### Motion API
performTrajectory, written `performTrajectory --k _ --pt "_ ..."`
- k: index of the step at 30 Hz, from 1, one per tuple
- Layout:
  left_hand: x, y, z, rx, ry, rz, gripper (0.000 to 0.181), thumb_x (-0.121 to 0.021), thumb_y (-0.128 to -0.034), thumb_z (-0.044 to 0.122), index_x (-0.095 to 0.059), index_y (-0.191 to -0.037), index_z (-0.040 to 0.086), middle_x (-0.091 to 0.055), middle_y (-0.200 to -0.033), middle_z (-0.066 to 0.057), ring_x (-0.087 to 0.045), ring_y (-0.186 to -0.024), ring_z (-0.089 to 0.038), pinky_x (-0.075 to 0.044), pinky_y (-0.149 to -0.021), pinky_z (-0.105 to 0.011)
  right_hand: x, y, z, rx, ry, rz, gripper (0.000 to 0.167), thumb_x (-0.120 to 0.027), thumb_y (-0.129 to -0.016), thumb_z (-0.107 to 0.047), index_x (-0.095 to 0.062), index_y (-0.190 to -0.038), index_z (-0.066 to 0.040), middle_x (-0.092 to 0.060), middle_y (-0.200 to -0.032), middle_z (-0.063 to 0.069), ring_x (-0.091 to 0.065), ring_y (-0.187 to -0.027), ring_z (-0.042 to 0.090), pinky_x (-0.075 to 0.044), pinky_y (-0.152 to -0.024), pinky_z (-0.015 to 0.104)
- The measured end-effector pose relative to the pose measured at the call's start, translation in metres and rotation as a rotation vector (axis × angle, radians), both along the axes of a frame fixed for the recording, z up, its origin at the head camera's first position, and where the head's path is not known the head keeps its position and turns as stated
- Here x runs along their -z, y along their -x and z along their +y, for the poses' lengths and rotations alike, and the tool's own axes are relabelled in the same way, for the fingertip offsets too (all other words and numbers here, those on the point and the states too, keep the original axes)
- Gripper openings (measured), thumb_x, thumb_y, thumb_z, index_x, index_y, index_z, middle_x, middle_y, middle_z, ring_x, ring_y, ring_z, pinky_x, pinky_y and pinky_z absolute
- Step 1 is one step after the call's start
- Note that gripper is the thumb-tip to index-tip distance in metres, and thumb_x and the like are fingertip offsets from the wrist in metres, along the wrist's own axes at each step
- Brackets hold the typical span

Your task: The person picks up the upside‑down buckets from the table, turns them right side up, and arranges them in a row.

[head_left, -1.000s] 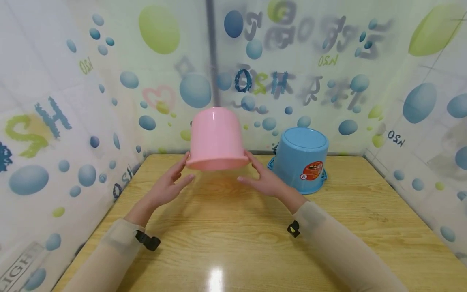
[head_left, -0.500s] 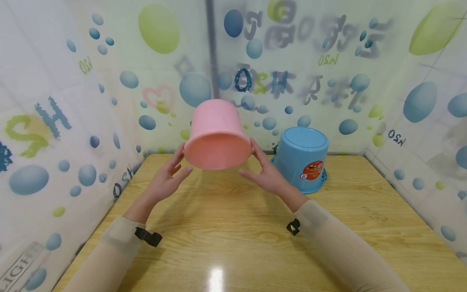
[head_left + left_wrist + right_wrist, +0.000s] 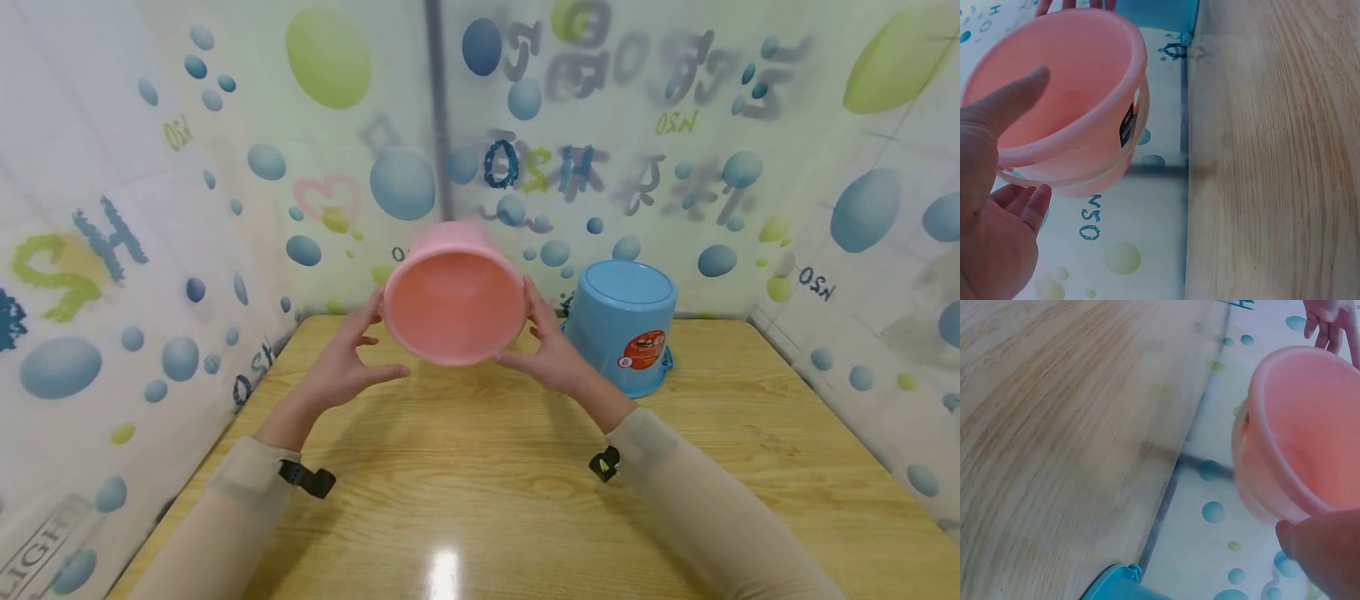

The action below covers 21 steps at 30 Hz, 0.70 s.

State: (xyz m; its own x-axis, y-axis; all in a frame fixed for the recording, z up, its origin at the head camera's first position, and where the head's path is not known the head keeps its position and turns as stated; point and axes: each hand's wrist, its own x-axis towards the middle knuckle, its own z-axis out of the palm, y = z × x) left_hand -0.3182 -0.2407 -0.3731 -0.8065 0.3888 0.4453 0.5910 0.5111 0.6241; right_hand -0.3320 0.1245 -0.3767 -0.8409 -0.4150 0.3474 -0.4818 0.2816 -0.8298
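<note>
A pink bucket [image 3: 457, 308] is held above the table, its mouth facing me. My left hand [image 3: 345, 354] holds its left side, with fingers behind the rim and the thumb spread in front of the mouth, apart from the rim in the head view. At the right side my right hand [image 3: 551, 346] holds the bucket, its thumb at the lower rim. The left wrist view shows a dark label [image 3: 1127, 125] and a pale handle [image 3: 1079, 178] below the rim. Upside down behind my right hand stands a blue bucket [image 3: 622, 325] with a red sticker [image 3: 642, 350].
The wood-grain table [image 3: 465, 475] runs back to a patterned curtain [image 3: 337, 150] with blue and green dots and lettering. Similar curtains close off both sides. The blue bucket's handle [image 3: 669, 358] hangs near the tabletop.
The pink bucket has tilted from mouth down to mouth toward me, showing its inside. Both hands have turned with it and shifted slightly. The blue bucket has stayed in place.
</note>
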Motion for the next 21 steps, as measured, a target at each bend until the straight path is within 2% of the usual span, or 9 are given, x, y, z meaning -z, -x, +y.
performTrajectory --k 2,5,10,13,17,21 --pt "0.000 0.000 0.001 0.012 0.019 0.035 0.126 -0.092 -0.0896 0.008 -0.006 -0.179 0.030 -0.046 -0.162 -0.017 -0.044 -0.144 -0.038 -0.052 -0.107 -0.063 -0.001 0.000 0.001 -0.013 0.007 -0.002 0.128 -0.087 -0.094 -0.027 0.010 -0.176 -0.038 -0.005 -0.185 0.000 -0.030 -0.163 0.035 -0.028 -0.131 0.072" --pt "-0.001 0.002 0.002 0.002 0.028 0.069 0.128 -0.093 -0.0880 0.006 -0.006 -0.179 0.026 -0.051 -0.156 -0.018 -0.044 -0.138 -0.035 -0.053 -0.102 -0.057 -0.003 0.000 0.002 -0.030 0.019 -0.013 0.132 -0.091 -0.091 -0.027 0.010 -0.176 -0.039 -0.002 -0.186 -0.005 -0.033 -0.162 0.035 -0.034 -0.129 0.068" --pt "-0.001 0.004 0.002 -0.015 0.029 0.027 0.127 -0.094 -0.0875 0.012 -0.008 -0.179 0.030 -0.047 -0.161 -0.016 -0.046 -0.134 -0.029 -0.051 -0.100 -0.050 -0.005 0.000 0.005 -0.045 0.020 -0.045 0.133 -0.094 -0.089 -0.027 0.005 -0.175 -0.047 -0.008 -0.185 -0.008 -0.040 -0.156 0.039 -0.046 -0.120 0.065" --pt "-0.001 0.003 0.001 -0.024 0.028 0.008 0.127 -0.095 -0.0874 0.012 -0.008 -0.179 0.031 -0.048 -0.159 -0.016 -0.047 -0.132 -0.028 -0.049 -0.099 -0.048 -0.007 0.001 0.008 -0.064 0.003 -0.047 0.134 -0.094 -0.088 -0.026 0.005 -0.176 -0.043 -0.011 -0.185 -0.004 -0.039 -0.157 0.039 -0.044 -0.122 0.064" --pt "0.000 0.003 -0.003 -0.033 0.009 0.022 0.127 -0.095 -0.0857 0.010 -0.012 -0.179 0.030 -0.045 -0.166 -0.016 -0.047 -0.133 -0.028 -0.047 -0.099 -0.046 -0.010 0.003 0.012 -0.107 -0.015 -0.019 0.134 -0.094 -0.087 -0.022 0.004 -0.178 -0.036 -0.015 -0.185 -0.002 -0.035 -0.161 0.039 -0.041 -0.127 0.063" --pt "0.001 0.004 -0.005 -0.046 -0.015 0.038 0.121 -0.094 -0.0865 0.012 -0.017 -0.178 0.026 -0.045 -0.169 -0.014 -0.048 -0.132 -0.026 -0.045 -0.099 -0.042 -0.013 0.004 0.017 -0.161 -0.015 -0.006 0.132 -0.092 -0.089 -0.015 0.004 -0.177 -0.037 -0.013 -0.185 -0.004 -0.031 -0.164 0.036 -0.040 -0.128 0.062"
